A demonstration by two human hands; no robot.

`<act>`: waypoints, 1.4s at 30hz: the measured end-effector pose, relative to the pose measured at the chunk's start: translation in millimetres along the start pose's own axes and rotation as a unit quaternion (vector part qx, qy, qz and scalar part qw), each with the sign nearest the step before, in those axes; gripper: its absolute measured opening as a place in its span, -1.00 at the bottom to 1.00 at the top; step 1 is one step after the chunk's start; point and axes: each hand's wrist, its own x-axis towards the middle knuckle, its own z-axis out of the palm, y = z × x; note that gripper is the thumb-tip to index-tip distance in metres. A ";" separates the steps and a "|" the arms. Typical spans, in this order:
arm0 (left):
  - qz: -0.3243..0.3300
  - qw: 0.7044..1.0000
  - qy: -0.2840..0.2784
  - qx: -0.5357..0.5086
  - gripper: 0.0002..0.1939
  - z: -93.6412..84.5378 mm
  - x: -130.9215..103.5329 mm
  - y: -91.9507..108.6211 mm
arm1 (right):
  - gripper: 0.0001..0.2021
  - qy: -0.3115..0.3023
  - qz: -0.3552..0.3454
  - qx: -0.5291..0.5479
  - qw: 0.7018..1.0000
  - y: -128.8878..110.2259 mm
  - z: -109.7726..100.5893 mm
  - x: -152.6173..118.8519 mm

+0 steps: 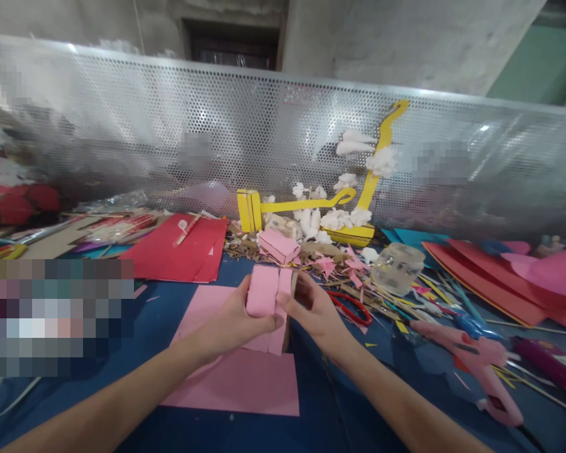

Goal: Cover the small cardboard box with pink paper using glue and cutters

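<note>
Between my hands is a small box covered in pink paper (263,290), with a long pink strip (284,284) along its right side. My left hand (238,314) grips the box from the left, thumb across its lower front. My right hand (314,308) holds the right side, its thumb pressing on the strip and its other fingers partly hidden behind. A brown cardboard edge shows at the right of the piece. Beneath lies a pink paper sheet (236,390) on the blue table. Just beyond sits another pink paper piece (278,245).
Red sheets (174,251) lie at the left. Red-handled scissors (351,308), a clear tape roll (399,268) and a pink glue gun (476,362) are at the right. Behind the paper scraps stand yellow pieces with white tufts (346,233), before a perforated metal panel (160,126).
</note>
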 end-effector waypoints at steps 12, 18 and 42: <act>-0.037 0.998 -0.040 0.011 -0.20 -7.6 3.4 -7.8 | -0.51 0.029 -0.016 0.010 0.999 -0.3 2.8 1.6; -0.018 0.999 -0.051 -0.007 -0.18 -5.2 4.1 -6.9 | -0.53 0.063 -0.018 0.013 0.998 1.0 3.8 3.7; 0.019 0.999 -0.025 0.006 -0.22 -0.4 3.4 0.5 | -0.14 -0.012 -0.011 0.003 1.000 8.1 -0.8 -2.3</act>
